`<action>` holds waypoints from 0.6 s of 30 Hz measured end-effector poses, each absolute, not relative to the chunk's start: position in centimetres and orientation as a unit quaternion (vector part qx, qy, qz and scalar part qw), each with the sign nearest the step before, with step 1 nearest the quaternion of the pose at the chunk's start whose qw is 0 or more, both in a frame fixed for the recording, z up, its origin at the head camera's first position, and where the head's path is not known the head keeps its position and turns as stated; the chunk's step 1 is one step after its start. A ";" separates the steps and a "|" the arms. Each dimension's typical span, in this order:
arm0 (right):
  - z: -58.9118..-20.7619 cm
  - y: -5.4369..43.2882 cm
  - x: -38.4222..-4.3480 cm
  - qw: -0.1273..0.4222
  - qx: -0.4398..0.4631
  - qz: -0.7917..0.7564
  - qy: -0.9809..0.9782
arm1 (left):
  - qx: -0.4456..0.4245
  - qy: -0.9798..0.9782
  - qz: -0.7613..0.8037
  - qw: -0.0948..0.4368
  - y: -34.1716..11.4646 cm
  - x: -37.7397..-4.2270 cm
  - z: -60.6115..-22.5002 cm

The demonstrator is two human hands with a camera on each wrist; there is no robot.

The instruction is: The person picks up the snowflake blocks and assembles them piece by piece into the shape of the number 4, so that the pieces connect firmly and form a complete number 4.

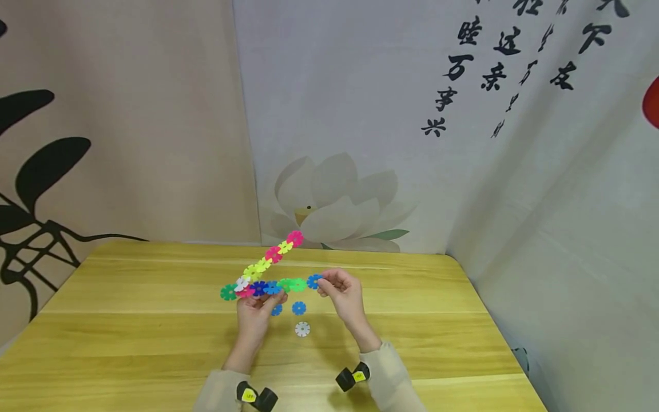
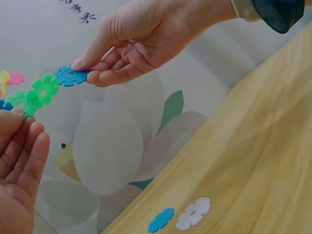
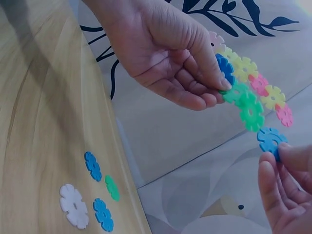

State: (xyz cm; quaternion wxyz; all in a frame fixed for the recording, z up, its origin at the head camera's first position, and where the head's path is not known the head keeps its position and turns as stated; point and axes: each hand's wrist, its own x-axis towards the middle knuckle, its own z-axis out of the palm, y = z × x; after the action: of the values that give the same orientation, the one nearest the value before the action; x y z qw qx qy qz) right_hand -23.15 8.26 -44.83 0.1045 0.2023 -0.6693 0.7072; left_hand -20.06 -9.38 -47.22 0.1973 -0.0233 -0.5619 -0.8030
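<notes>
- Wooden table [image 1: 170,349] across the foot of a cloth-hung corner; its left and right edges draw in towards the far edge.
- Nearest among the pieces, well inside both side edges, a white disc [image 1: 302,329] lies loose; just beyond it lie two blue discs [image 1: 298,308]; the right wrist view shows a green disc [image 3: 112,187] beside them; these four are still unjoined.
- Left hand [image 1: 253,317], above the table, pinches the chain of notched discs [image 1: 259,288] between thumb and fingers, close to the chain's right end; the chain lies along and beyond those fingertips.
- Right hand [image 1: 344,293] pinches a single blue piece [image 1: 314,281] at its fingertips; that piece sits right at the last green link [image 1: 297,284]; whether their slots have engaged, I cannot tell.
- Joining looks well along, by my judgement; one row runs across towards the right hand, another slants up and away towards the far edge, ending in a pink link [image 1: 295,238]; the blue piece appears to be the step in hand.
- Beyond the far edge hangs pale cloth [image 1: 180,114] with a lotus print [image 1: 334,194]; dark brushed characters [image 1: 455,67] stand higher up.
</notes>
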 end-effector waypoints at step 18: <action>-42.2 7.5 -21.4 0.099 0.226 0.676 -0.695 | -0.031 -0.562 -0.803 0.197 -9.5 -19.8 -47.1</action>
State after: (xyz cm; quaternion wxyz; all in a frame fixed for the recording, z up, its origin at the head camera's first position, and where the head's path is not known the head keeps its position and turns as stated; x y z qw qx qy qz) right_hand -21.43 7.51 -42.18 0.0993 0.2264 -0.6946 0.6756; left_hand -19.77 -9.48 -47.12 0.1966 -0.0309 -0.5622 -0.8027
